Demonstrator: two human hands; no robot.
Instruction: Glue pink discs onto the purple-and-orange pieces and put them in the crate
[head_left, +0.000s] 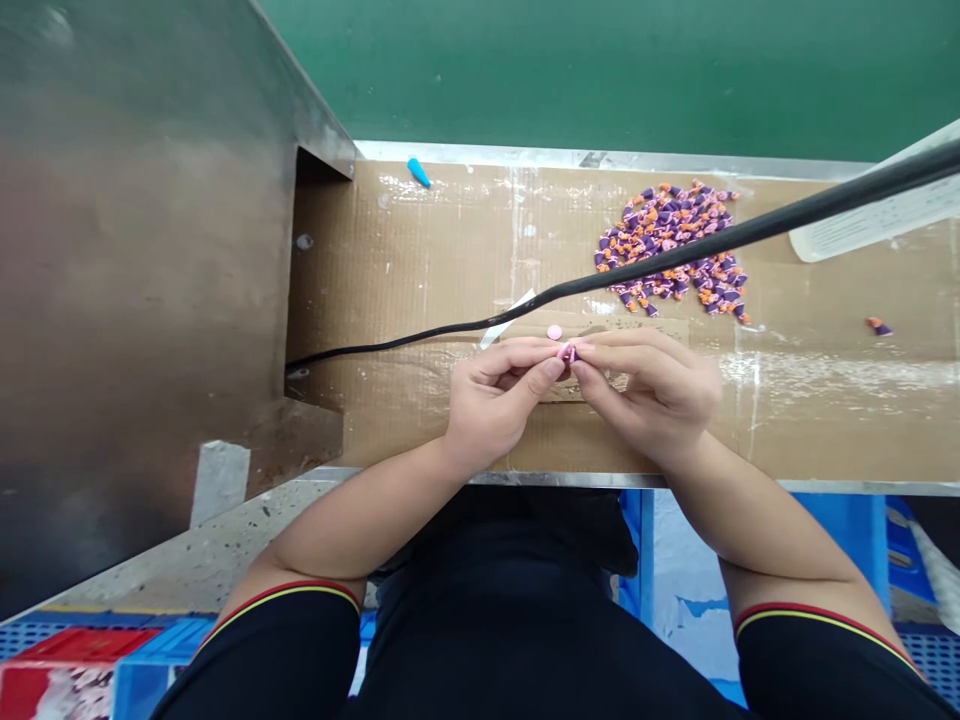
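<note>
Pinching a small pink-and-purple piece (568, 353) between the fingertips of the left hand (491, 400) and the right hand (656, 395), above a cardboard-covered worktop (420, 260). Held directly between the two sets of fingers and touching both, pink toward the left, purple toward the right, with neither hand clearly nearer. Too small and too covered to tell a long axis, or whether made of one part or two. Just past the left fingertips, on the far side, a round pink disc (554, 332), apart from the pinch.

Farther off to the right, nearer the right hand, a loose pile of purple, orange and pink pieces (671, 215), crossed in view by a black cable (787, 224); farther right, a lone piece (879, 326). At far left, by the worktop's far edge, a blue tapered object (418, 172).

At far right, what looks like a translucent white container (885, 215), contents impossible to make out. Below the worktop at near left, a red bin (97, 643) with pale bits inside, beside a blue bin (150, 655), contents unreadable.
</note>
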